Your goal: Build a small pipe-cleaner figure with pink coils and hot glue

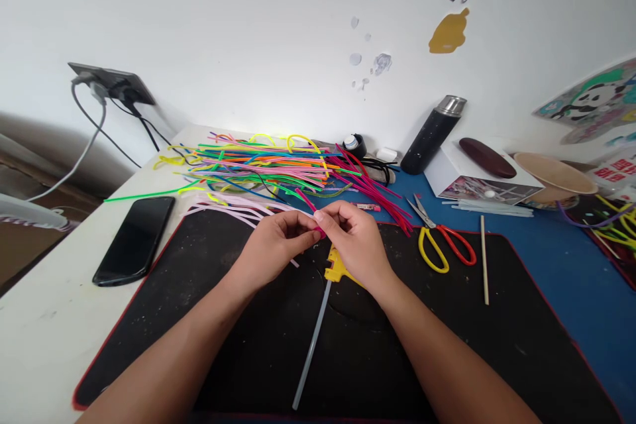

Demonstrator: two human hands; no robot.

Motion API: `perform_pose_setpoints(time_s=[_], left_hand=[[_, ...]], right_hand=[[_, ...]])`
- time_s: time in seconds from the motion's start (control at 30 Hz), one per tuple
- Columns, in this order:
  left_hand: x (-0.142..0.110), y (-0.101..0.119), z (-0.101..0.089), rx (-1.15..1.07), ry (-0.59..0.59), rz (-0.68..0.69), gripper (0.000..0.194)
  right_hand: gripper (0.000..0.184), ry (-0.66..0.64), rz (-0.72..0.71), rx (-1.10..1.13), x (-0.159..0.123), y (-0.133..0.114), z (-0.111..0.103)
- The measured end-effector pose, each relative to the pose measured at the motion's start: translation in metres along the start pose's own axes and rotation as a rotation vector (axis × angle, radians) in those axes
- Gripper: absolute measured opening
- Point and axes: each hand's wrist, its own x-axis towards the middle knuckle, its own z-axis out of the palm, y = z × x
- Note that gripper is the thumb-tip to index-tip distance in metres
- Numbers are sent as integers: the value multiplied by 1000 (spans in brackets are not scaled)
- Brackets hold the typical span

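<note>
Between the fingertips of both hands is a magenta pipe cleaner (305, 201), one end sticking up to the left. My left hand (275, 246) pinches it low down, where a small magenta bit shows by the thumb. Pressed close beside it, my right hand (354, 245) grips the same pipe cleaner between thumb and fingers. Much of the pipe cleaner is hidden by the fingers. Beneath my right hand lies a yellow hot glue gun (338, 268), partly covered, with a long translucent glue stick (312, 348) projecting from its back toward me.
Behind the hands lies a heap of coloured pipe cleaners (268, 169). A phone (134, 240) rests at left on the black mat (238, 371). To the right are scissors (437, 238), a wooden stick (484, 262), a black flask (432, 136), a white box (477, 172) and spare glue sticks (489, 208).
</note>
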Motion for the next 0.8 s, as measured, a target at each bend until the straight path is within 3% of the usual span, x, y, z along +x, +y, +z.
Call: perform_pose_setpoints(time_s=[0.8], left_hand=[[-1, -1, 1, 12, -19, 5, 17]], right_hand=[[28, 15, 2, 32, 0, 0, 2]])
